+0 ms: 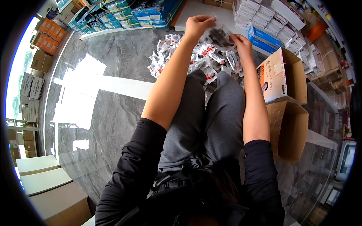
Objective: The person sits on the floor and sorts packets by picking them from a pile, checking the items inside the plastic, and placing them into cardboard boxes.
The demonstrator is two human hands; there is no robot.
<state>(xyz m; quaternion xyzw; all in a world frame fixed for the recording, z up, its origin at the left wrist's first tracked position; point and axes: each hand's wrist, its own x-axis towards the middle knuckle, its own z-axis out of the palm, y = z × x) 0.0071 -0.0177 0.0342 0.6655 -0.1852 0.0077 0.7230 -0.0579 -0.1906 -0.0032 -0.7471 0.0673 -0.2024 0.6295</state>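
A clear plastic bag with dark contents (220,38) hangs between my two hands, above the floor ahead of my knees. My left hand (198,26) pinches its upper left corner between thumb and fingers. The lower right edge is gripped by my right hand (242,45). What exactly lies inside the bag is too blurred to tell. Below and around it, a heap of small clear packets with red and white print (208,72) spreads over the floor, partly hidden by my left forearm and knees.
Two open cardboard boxes, one upper (278,76) and one lower (288,132), lie to my right. Blue cartons (264,39) and stacked white boxes (263,17) stand beyond. Strapped teal and blue cartons (152,15) line the far side. White-topped boxes (46,180) sit at lower left.
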